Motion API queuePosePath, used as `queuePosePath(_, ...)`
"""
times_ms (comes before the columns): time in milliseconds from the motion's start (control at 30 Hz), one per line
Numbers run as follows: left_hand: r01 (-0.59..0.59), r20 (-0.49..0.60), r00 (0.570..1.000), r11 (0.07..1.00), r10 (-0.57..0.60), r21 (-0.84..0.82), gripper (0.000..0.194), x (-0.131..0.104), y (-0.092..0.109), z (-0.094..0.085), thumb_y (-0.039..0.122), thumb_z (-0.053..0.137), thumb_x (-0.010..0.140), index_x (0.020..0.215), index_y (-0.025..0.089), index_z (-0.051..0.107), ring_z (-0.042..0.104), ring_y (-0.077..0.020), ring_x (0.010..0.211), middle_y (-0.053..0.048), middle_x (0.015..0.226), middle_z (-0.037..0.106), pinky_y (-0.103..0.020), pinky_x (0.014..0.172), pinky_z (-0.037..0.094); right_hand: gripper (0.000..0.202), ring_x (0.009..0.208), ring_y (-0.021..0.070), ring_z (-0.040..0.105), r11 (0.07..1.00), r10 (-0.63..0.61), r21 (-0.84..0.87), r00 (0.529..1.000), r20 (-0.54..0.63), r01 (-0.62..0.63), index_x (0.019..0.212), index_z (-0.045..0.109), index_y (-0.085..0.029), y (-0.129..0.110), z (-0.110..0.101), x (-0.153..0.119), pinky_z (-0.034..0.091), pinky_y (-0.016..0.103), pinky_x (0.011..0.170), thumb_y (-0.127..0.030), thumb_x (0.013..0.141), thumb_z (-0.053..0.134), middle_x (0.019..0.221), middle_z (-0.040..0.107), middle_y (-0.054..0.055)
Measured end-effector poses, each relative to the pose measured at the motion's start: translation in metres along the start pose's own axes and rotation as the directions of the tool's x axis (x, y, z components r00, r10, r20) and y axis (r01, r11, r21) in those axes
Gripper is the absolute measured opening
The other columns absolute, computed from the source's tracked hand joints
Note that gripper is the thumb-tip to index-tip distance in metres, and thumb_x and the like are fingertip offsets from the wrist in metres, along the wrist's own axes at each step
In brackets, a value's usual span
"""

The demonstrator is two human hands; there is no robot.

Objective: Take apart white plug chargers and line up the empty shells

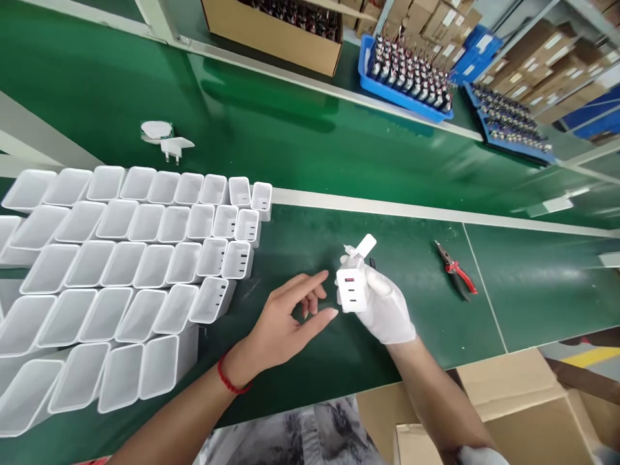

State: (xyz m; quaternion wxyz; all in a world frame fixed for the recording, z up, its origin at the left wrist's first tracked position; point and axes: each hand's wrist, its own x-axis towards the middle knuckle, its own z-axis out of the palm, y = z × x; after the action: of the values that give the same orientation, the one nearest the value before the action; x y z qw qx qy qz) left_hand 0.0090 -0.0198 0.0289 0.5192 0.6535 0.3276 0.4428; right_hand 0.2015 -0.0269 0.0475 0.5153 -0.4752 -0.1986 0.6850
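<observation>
My right hand (387, 310), in a white glove, holds a white charger (352, 290) whose port face is turned toward me. A white plug piece (363, 247) sticks out above it. Just left of the charger is my bare left hand (290, 316), thumb and index finger spread, touching nothing. A red cord circles the left wrist. Rows of white open housings (159, 258) stand at the left; those at the right end show port slots.
Red-handled pliers (458, 272) lie on the green bench at the right. A white adapter part (175, 145) lies beyond the housings. Past the bench divider are a cardboard box (276, 39) and a blue tray (407, 97) of parts. Open cartons (523, 400) stand at the lower right.
</observation>
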Motion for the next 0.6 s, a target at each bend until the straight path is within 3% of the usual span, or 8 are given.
queuePosePath(133, -0.058, 0.02, 0.998, 0.998, 0.058, 0.005, 0.04, 0.0001, 0.0014, 0.0016, 0.016, 0.064, 0.088, 0.127, 0.024, 0.059, 0.056, -0.0085, 0.07, -0.002, 0.094, 0.059, -0.023, 0.062, 0.051, 0.028, 0.085, 0.0137, 0.068, 0.991, 0.083, 0.101, 0.995, 0.061, -0.089, 0.115, 0.071, -0.026, 0.002, 0.0055, 0.0004, 0.057, 0.023, 0.071, -0.033, 0.089, 0.063, 0.109, 0.073, 0.0)
queuePosePath(367, -0.013, 0.024, 1.0, 1.0, 0.013, 0.019, 0.025, 0.0013, 0.0057, 0.0004, 0.016, 0.064, 0.087, 0.112, 0.019, 0.064, 0.055, -0.0092, 0.071, -0.003, 0.094, 0.059, -0.024, 0.065, 0.05, 0.031, 0.084, 0.0125, 0.068, 0.99, 0.114, 0.072, 0.992, 0.059, -0.118, 0.115, 0.071, -0.024, 0.0074, 0.0085, 0.0018, 0.056, 0.021, 0.072, -0.036, 0.088, 0.064, 0.105, 0.073, 0.0)
queuePosePath(500, -0.014, 0.015, 1.0, 0.999, 0.014, 0.046, 0.025, 0.0015, 0.0065, -0.0008, 0.017, 0.064, 0.087, 0.112, 0.019, 0.063, 0.055, -0.0096, 0.073, -0.002, 0.093, 0.059, -0.023, 0.067, 0.051, 0.036, 0.076, 0.0136, 0.068, 0.994, 0.093, -0.056, 0.993, 0.069, -0.089, 0.116, 0.07, -0.023, 0.0052, 0.0079, 0.0015, 0.056, 0.023, 0.066, -0.044, 0.088, 0.061, 0.093, 0.073, 0.001)
queuePosePath(600, 0.027, 0.026, 0.999, 0.987, -0.031, 0.156, 0.025, 0.0013, 0.0033, -0.0019, 0.018, 0.063, 0.087, 0.111, 0.019, 0.063, 0.059, -0.0123, 0.081, -0.003, 0.096, 0.06, -0.025, 0.073, 0.053, 0.05, 0.083, 0.0196, 0.069, 0.942, -0.061, -0.328, 0.998, 0.035, 0.069, 0.125, 0.064, -0.022, 0.0035, 0.0055, -0.0012, 0.058, 0.03, 0.072, -0.052, 0.085, 0.063, 0.101, 0.073, 0.005)
